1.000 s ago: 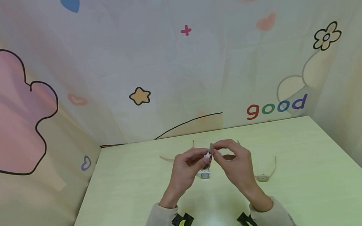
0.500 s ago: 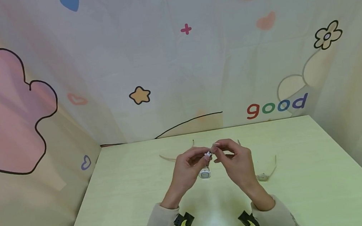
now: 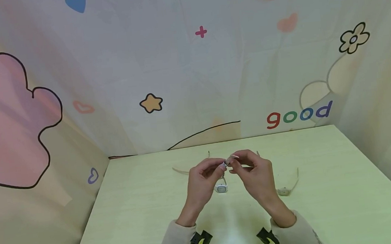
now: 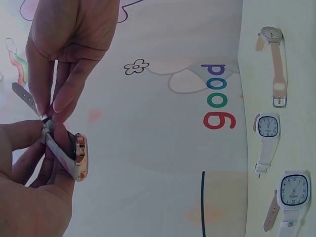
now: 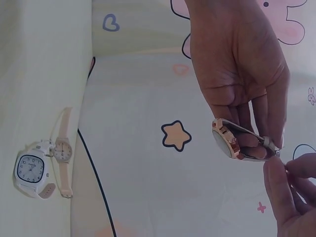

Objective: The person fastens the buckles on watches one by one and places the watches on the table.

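Note:
Both hands meet above the middle of the table, raised in front of me. Between them is a wristwatch [image 4: 82,157] with a rose-gold case and a pale strap, bent into a loop. My left hand [image 3: 202,185] pinches the strap at its buckle, and in the right wrist view the case [image 5: 226,140] hangs beneath those fingers. Thumb and forefinger of my right hand [image 3: 257,176] pinch the strap close to the buckle. The free strap end [image 4: 23,95], with holes in it, sticks out past the right fingertips. The fingers partly hide the buckle.
On the pale table [image 3: 137,220] lie several other watches: a white square-faced one [image 3: 221,188] below the hands, a round one [image 3: 284,191] to the right, and a pink-strapped one [image 5: 62,150] to the left. A printed cloth backdrop [image 3: 176,61] stands behind.
The strap end at my right fingertips stood upright and now leans over to the right. Both hands stay nearly in place, with small finger shifts.

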The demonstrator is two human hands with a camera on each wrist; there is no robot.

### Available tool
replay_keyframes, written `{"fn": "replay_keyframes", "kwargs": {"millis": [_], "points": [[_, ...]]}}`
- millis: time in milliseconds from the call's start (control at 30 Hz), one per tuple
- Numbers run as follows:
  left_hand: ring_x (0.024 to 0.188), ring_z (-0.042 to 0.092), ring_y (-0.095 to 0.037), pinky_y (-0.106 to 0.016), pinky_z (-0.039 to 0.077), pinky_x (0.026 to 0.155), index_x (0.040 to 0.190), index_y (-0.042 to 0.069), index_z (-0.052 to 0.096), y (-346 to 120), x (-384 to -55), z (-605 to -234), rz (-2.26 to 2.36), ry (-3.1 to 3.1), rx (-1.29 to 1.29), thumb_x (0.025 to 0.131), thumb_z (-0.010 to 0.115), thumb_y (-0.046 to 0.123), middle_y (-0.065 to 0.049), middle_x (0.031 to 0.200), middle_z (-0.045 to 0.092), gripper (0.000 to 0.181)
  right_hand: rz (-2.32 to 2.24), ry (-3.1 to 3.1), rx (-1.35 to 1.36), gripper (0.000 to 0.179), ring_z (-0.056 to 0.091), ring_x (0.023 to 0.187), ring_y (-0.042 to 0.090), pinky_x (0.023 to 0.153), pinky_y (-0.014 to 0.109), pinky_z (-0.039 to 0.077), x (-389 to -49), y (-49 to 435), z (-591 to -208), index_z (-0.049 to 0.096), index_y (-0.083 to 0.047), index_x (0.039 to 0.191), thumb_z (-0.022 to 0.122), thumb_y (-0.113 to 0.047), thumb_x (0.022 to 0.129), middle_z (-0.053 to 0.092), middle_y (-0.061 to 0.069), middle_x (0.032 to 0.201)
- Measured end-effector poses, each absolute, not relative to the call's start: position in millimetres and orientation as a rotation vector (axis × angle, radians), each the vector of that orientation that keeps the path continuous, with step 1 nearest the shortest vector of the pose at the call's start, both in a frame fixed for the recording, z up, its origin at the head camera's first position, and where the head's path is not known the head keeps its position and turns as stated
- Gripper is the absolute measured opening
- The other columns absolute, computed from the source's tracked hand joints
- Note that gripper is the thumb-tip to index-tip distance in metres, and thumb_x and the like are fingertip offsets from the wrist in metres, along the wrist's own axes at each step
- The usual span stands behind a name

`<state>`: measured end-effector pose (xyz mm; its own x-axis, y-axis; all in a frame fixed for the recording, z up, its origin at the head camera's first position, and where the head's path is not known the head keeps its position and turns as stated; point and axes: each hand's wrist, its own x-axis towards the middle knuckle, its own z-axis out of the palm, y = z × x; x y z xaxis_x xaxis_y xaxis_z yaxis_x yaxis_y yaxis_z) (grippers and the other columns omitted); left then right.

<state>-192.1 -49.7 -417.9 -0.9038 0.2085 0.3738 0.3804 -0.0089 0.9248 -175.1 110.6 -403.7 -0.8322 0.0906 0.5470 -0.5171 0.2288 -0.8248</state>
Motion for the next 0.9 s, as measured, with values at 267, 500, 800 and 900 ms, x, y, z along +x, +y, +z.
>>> {"fn": "replay_keyframes", "kwargs": {"millis": [267,500,800,900], "points": [[0.086,0.066,-0.008,-0.023,0.055,0.083,0.107,0.005,0.073,-49.8,-190.7,-417.5,-2.018,-2.115,-0.596,0.092,0.07,0.014,-0.014,0.104,0.07,0.018,1.659,-2.038,0.413,0.013,0.071,0.085,0.002,0.068,0.023,0.059,-175.2,110.7,-405.2,0.068,0.001,0.101,0.07,-0.002,0.088,0.072,0.014,0.091],[0.089,0.068,-0.01,-0.024,0.055,0.084,0.104,0.007,0.073,-47.3,-189.8,-417.2,-1.979,-2.103,-0.571,0.091,0.07,0.016,-0.013,0.103,0.071,0.016,1.649,-2.022,0.43,0.013,0.069,0.085,-0.002,0.067,0.023,0.059,-174.9,110.2,-405.4,0.069,0.001,0.099,0.07,0.004,0.087,0.072,0.014,0.091],[0.085,0.069,-0.011,-0.023,0.055,0.079,0.101,0.008,0.074,-46.1,-189.3,-417.3,-1.942,-2.12,-0.522,0.09,0.072,0.018,-0.011,0.099,0.073,0.014,1.674,-2.028,0.419,0.013,0.069,0.083,-0.002,0.068,0.023,0.059,-172.6,109.9,-406.5,0.07,0.0,0.097,0.071,0.005,0.085,0.073,0.014,0.09],[0.084,0.07,-0.011,-0.023,0.056,0.078,0.101,0.007,0.075,-46.1,-189.3,-416.5,-1.973,-2.123,-0.496,0.09,0.073,0.016,-0.013,0.098,0.074,0.015,1.654,-2.033,0.416,0.012,0.071,0.082,0.003,0.069,0.022,0.059,-172.2,110.1,-406.5,0.071,-0.001,0.097,0.072,0.001,0.085,0.074,0.013,0.09]]}}
